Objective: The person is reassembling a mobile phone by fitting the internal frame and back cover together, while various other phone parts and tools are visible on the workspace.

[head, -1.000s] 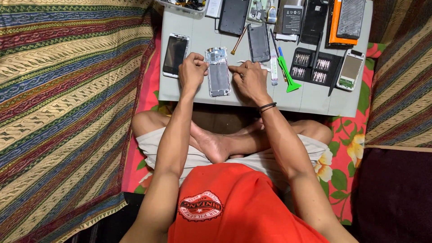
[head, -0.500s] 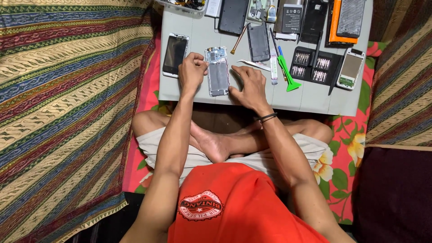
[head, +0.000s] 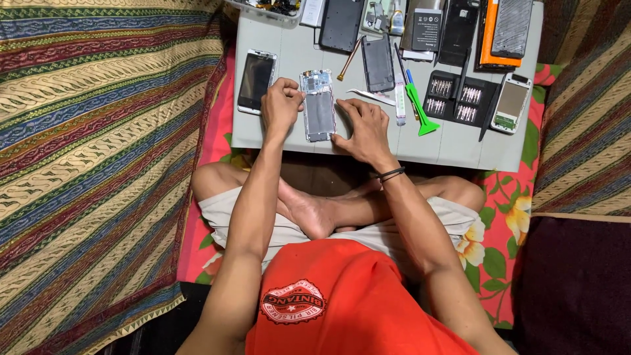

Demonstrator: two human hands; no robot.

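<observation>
Table (head: 453, 148) front strip right of right hand (head: 363, 128): bare, passable. Far edge packed: dark phone (head: 378, 63), green pry tool (head: 417, 104), bit tray (head: 455, 97). Left of opened phone frame (head: 318, 105), a white phone (head: 256, 80) blocks; left hand (head: 281, 105) sits between.

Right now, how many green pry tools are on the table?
1: the green pry tool lies right of the right hand, beside the screwdriver bit case. Others may be hidden.

One view only — a head-worn camera looking steeply down over the person's chest and crossed legs. It faces forward onto the low grey table (head: 453, 148) at the frame's top, at arm's length — striped cloth (head: 98, 164) fills the left.
</observation>
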